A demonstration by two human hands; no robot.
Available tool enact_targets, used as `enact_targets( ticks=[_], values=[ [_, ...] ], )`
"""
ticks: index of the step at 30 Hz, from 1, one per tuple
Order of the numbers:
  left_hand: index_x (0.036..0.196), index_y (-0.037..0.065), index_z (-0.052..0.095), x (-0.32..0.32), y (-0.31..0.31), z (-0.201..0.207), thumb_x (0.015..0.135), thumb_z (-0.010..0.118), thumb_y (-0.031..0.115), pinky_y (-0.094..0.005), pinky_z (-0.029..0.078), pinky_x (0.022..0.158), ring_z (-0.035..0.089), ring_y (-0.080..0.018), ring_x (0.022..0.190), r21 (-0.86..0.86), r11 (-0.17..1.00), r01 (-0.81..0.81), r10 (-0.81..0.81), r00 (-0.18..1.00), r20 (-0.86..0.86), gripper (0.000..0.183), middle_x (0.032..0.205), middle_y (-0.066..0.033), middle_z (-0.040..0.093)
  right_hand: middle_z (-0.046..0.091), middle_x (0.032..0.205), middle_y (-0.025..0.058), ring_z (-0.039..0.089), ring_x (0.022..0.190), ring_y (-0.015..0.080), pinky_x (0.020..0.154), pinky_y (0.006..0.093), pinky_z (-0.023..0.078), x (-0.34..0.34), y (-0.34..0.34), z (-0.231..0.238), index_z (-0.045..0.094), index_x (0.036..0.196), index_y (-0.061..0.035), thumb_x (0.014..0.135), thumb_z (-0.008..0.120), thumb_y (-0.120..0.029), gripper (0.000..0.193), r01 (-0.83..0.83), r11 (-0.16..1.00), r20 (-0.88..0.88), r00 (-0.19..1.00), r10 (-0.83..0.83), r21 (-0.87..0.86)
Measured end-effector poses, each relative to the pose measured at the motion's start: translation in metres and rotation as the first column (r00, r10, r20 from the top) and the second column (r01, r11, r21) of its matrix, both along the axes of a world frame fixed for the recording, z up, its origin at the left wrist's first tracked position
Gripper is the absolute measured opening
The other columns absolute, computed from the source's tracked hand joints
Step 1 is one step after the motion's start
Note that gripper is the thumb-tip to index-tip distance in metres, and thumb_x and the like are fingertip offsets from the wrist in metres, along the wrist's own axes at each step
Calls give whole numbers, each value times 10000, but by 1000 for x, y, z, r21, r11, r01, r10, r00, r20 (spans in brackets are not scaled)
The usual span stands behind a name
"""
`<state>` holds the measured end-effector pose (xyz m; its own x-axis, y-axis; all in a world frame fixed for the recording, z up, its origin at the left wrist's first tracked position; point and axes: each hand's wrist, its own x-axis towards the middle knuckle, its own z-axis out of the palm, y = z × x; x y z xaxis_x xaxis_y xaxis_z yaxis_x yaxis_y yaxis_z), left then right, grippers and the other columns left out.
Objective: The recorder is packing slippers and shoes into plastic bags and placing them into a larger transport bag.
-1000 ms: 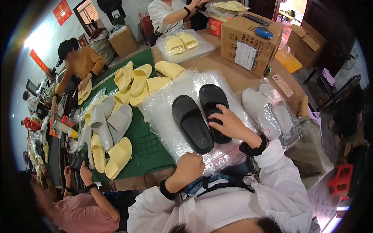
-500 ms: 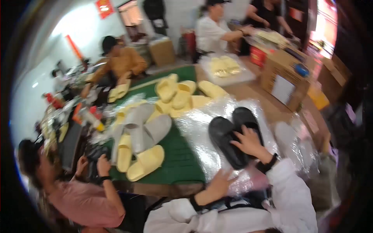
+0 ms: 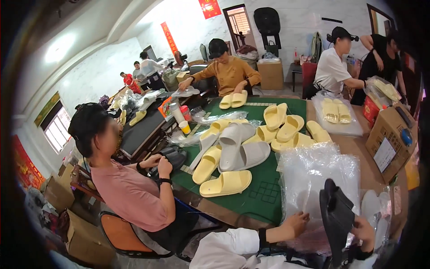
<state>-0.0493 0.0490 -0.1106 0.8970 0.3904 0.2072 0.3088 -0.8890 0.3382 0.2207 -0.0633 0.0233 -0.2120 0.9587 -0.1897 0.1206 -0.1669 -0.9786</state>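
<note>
In my right hand (image 3: 363, 231) is a pair of black slippers (image 3: 337, 215), pressed together and raised on edge above the near right of the table. My fingers wrap round their right side. My left hand (image 3: 291, 226) lies over the near edge of a stack of clear plastic bags (image 3: 311, 179). Its fingers are slightly bent and apart, with nothing visible in them. Left of the bags, grey slippers (image 3: 255, 154) and yellow slippers (image 3: 226, 184) lie heaped on a green mat (image 3: 264, 193).
At my left, a person in a pink shirt (image 3: 130, 193) handles black slippers (image 3: 172, 159). Across the table, a person in orange (image 3: 233, 71) handles yellow slippers (image 3: 233, 99). A cardboard box (image 3: 389, 141) stands at the right. Bagged pale slippers (image 3: 375, 210) lie beside my right hand.
The black slippers, lying on the bags before, are now lifted and turned on edge in my right hand. My left hand has come onto the bags' near edge. The view has swung left.
</note>
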Motion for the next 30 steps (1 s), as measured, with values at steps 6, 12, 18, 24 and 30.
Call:
enact_targets(
  ticks=[6,12,18,24,30],
  values=[
    [1084,-14,558,4,15,60,732,546,-4,-362,452,818,494,-301,960,-128,962,-242,254,963,88,353,998,-129,484,621,1072,91,570,1013,174,835,304,460,37,-53,-7,605,1098,18,750,701,-89,377,-115,986,-129,987,99,-118],
    [1062,32,501,5,32,34,768,532,2,-403,471,718,528,-327,894,-84,981,-177,188,971,145,297,944,-138,497,582,1135,156,567,1040,253,851,370,441,24,-22,-1,619,1060,22,755,731,-191,389,-513,764,-69,811,581,392],
    [901,31,518,14,27,42,820,548,83,-434,461,666,560,-340,815,-202,938,-282,325,919,223,101,868,-141,540,521,1187,225,535,1048,355,886,427,402,44,-36,-20,617,1044,42,776,708,-313,454,-552,815,-98,814,572,178],
    [834,21,544,17,36,51,815,623,121,-387,468,644,588,-301,745,-472,848,-242,382,896,227,128,786,-142,587,528,1161,202,513,995,322,830,384,395,29,-22,1,600,1071,47,796,682,-374,510,-645,546,81,682,727,535],
    [786,8,583,24,50,9,778,656,97,-318,485,674,607,-196,723,-905,425,24,322,930,176,115,783,-107,643,515,1191,168,506,997,284,800,356,392,23,-31,8,594,1115,14,819,655,-309,442,-634,729,69,764,641,258]
  ],
)
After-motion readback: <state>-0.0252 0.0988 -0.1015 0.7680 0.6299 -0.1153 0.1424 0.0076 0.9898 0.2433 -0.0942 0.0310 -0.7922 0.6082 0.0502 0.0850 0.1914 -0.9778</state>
